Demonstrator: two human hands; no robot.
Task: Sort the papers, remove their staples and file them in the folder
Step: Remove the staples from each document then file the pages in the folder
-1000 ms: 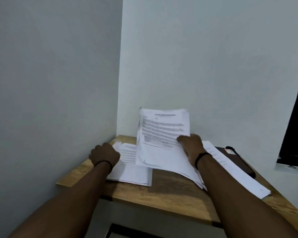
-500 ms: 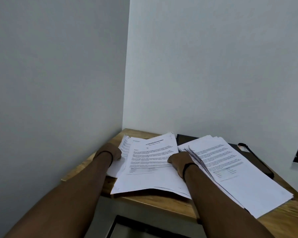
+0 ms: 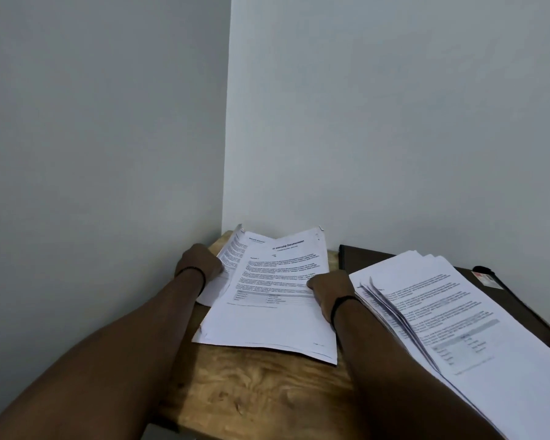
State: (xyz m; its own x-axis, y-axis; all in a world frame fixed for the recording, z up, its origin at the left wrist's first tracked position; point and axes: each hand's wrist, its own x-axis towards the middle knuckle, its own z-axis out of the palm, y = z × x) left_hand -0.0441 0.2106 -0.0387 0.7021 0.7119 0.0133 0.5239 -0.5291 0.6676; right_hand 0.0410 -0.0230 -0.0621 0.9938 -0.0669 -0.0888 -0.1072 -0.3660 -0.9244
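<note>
Now that the packet [image 3: 273,300] I held upright a second ago lies flat on the tabletop [image 3: 267,392], atop the left sheets [image 3: 232,258], sorting continues. My right hand [image 3: 326,289] grips its edge; my left hand [image 3: 197,262] holds the sheets beneath. Unsorted stack [image 3: 458,328] covers the folder [image 3: 359,257].

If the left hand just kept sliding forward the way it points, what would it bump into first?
Probably the smaller paper set its left hand already touches; beyond it the corner wall, though depth is hard to judge.
</note>
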